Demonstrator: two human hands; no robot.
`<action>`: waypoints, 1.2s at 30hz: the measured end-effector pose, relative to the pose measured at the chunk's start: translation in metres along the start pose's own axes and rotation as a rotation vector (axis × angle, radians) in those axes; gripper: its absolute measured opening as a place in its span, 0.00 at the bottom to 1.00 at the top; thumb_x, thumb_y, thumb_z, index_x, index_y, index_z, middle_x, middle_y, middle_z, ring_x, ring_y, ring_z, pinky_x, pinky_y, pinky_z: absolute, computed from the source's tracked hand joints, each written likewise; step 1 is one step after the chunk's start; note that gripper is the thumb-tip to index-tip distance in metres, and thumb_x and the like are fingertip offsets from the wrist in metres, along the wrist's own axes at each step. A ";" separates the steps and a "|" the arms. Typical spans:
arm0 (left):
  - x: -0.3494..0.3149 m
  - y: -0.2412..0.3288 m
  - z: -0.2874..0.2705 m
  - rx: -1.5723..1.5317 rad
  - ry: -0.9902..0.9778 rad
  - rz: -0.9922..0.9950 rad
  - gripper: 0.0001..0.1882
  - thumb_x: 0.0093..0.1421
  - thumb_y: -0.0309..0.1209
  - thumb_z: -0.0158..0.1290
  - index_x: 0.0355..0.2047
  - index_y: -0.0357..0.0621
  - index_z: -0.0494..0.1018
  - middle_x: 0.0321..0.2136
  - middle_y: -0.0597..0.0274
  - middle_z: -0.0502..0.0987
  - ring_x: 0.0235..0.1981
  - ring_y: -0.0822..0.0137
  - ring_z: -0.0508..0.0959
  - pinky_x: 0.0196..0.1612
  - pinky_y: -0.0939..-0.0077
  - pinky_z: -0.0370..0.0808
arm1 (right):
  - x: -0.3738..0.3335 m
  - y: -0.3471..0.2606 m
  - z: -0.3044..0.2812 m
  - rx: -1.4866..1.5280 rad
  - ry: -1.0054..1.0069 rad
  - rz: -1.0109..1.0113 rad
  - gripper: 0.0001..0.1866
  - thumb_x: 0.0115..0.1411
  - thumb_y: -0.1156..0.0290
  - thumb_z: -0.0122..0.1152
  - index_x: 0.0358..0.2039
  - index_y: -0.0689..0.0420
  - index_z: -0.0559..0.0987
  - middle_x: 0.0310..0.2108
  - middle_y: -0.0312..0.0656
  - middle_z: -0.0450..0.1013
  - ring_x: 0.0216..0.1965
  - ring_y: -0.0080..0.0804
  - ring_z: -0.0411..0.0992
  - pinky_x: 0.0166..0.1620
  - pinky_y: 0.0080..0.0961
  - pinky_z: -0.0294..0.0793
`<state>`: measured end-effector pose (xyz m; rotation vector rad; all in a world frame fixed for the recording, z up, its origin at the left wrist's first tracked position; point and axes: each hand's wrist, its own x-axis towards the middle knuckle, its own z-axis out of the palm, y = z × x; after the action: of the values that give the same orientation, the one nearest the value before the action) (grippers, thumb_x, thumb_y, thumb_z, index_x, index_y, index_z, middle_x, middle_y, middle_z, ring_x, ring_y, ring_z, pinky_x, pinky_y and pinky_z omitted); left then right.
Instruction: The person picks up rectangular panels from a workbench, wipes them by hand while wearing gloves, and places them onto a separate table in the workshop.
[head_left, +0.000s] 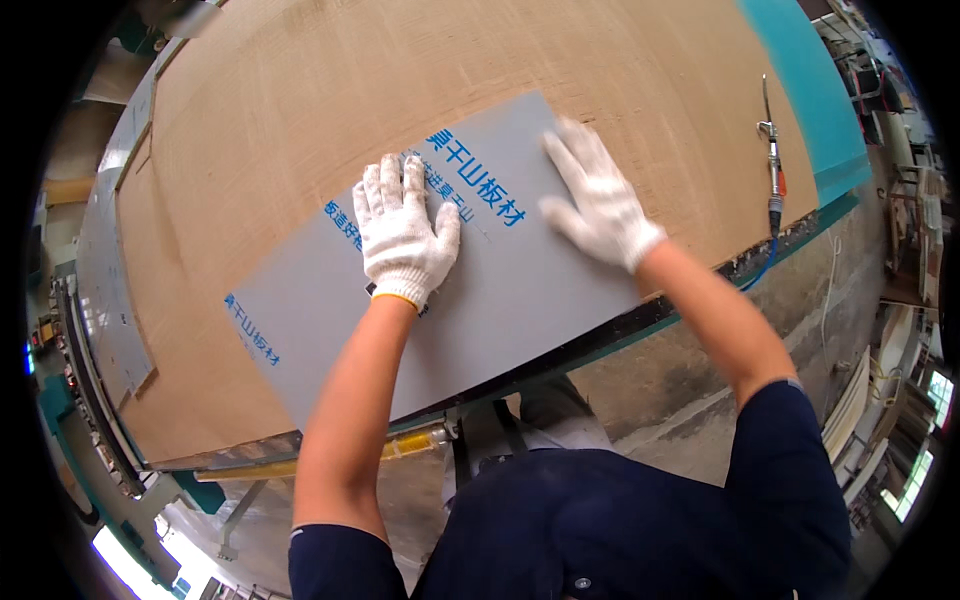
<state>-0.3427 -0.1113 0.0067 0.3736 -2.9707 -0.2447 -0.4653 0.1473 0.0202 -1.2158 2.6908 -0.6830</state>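
A grey sheet (520,290) with blue printing lies flat on a large tan wooden board (300,120), close to the board's near edge. On the middle of the sheet rests my left hand (405,225), in a white knit glove, palm down with its fingers stretched out. My right hand (600,195), gloved the same way, lies over the sheet's right end with fingers extended and the thumb apart; it is slightly blurred. Neither hand grips anything. The sheet's surface under both palms is hidden.
An air blow gun (774,170) with a blue hose (765,270) lies on the board's right side. Beyond it, a teal surface (835,140) borders the board. A grey strip (105,270) runs along the left edge. Below the near edge sits a yellow roll (410,443).
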 end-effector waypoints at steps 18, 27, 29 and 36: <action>-0.359 -0.193 -0.089 0.038 -0.191 -0.538 0.48 0.68 0.55 0.50 0.76 0.34 0.49 0.74 0.37 0.54 0.77 0.41 0.52 0.78 0.44 0.42 | -0.146 -0.063 0.015 -0.105 0.101 0.535 0.43 0.59 0.63 0.69 0.72 0.62 0.64 0.72 0.56 0.61 0.73 0.54 0.59 0.75 0.42 0.57; -0.291 -0.147 -0.129 -0.492 -0.155 -1.098 0.44 0.59 0.43 0.55 0.74 0.43 0.59 0.67 0.34 0.66 0.68 0.40 0.68 0.72 0.60 0.63 | -0.112 -0.071 -0.004 0.367 0.212 0.955 0.43 0.56 0.60 0.66 0.71 0.61 0.67 0.63 0.53 0.73 0.53 0.41 0.77 0.52 0.33 0.79; -0.308 -0.177 -0.127 -0.492 -0.014 -1.033 0.40 0.58 0.42 0.56 0.70 0.41 0.67 0.66 0.38 0.69 0.66 0.41 0.70 0.69 0.59 0.67 | -0.116 -0.082 -0.012 0.364 0.131 1.016 0.43 0.56 0.63 0.66 0.72 0.62 0.66 0.61 0.50 0.76 0.46 0.36 0.79 0.44 0.30 0.80; -0.279 -0.230 -0.239 -1.529 0.188 -0.889 0.29 0.62 0.35 0.50 0.60 0.28 0.74 0.51 0.44 0.81 0.54 0.55 0.80 0.62 0.59 0.76 | -0.138 -0.124 -0.116 1.176 0.154 0.833 0.33 0.65 0.70 0.51 0.70 0.67 0.66 0.50 0.44 0.77 0.39 0.26 0.76 0.37 0.22 0.78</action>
<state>0.0159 -0.2937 0.1670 1.1949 -1.4539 -2.0576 -0.3201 0.2178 0.1672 0.2245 1.8742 -1.7491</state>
